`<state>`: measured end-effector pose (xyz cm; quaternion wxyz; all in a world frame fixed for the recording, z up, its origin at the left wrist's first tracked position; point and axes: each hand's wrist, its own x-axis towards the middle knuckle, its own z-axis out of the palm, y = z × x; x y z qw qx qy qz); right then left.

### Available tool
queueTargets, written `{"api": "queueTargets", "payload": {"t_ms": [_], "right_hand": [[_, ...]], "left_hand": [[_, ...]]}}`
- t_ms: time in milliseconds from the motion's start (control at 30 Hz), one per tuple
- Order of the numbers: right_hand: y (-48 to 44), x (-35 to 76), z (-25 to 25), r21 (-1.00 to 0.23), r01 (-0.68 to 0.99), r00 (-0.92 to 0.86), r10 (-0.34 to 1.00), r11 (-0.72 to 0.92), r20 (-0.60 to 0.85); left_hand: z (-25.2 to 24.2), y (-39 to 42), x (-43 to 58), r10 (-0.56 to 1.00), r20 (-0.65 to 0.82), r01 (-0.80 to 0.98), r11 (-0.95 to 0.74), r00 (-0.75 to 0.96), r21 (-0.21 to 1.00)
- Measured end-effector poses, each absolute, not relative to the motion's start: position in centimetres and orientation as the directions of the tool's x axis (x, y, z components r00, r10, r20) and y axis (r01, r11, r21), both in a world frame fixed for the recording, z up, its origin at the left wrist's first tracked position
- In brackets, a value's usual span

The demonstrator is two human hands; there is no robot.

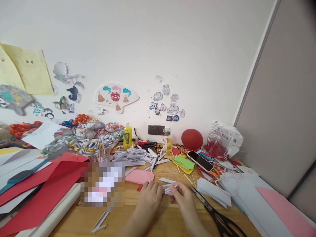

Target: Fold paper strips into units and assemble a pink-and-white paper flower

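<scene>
Between my two hands is a small folded strip of white paper (167, 189) with some pink on it. My left hand (151, 194) is closed at its left end, knuckles up. At the right end, my right hand (181, 194) pinches the strip between thumb and fingers. A loose white strip (167, 180) lies just behind the hands. Pink paper sheets (140, 176) are close to the left hand's far side. To the right of my right hand lie black-handled scissors (214, 212), blades pointing toward it.
A pile of folded white strips (132, 156) lies behind, near a yellow bottle (127, 135) and a clear bottle (167, 141). Paper flowers (91, 147) crowd the left. On the right are green paper slips (184, 162), a phone (200, 161), white slips (213, 192) and a red balloon (192, 139).
</scene>
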<state>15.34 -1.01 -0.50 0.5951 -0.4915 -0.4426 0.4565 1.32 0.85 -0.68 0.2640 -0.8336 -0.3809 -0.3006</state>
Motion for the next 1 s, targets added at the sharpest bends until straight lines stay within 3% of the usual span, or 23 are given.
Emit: {"api": "queueTargets", "payload": {"t_ms": [133,533,767,1000], "right_hand": [[-1.1,15.3,-0.8,-0.995,-0.060,0.201,0.977,0.083,0.069],[-1.3,15.3,-0.1,-0.991,-0.029,0.197,0.973,0.128,0.120],[-1.6,15.2,0.1,-0.992,-0.060,0.199,0.975,0.111,0.097],[-1.8,14.9,-0.6,-0.990,-0.070,0.177,0.978,0.126,0.112]], "left_hand": [[-1.0,0.8,1.4,0.450,0.700,0.777,-0.582,0.554,-0.241],[-0.8,1.3,1.1,0.507,0.656,0.750,-0.646,0.559,-0.141],[-1.1,1.1,1.5,0.408,0.673,0.678,-0.710,0.617,-0.191],[-1.6,1.3,1.5,0.410,0.663,0.634,-0.763,0.626,-0.127]]}}
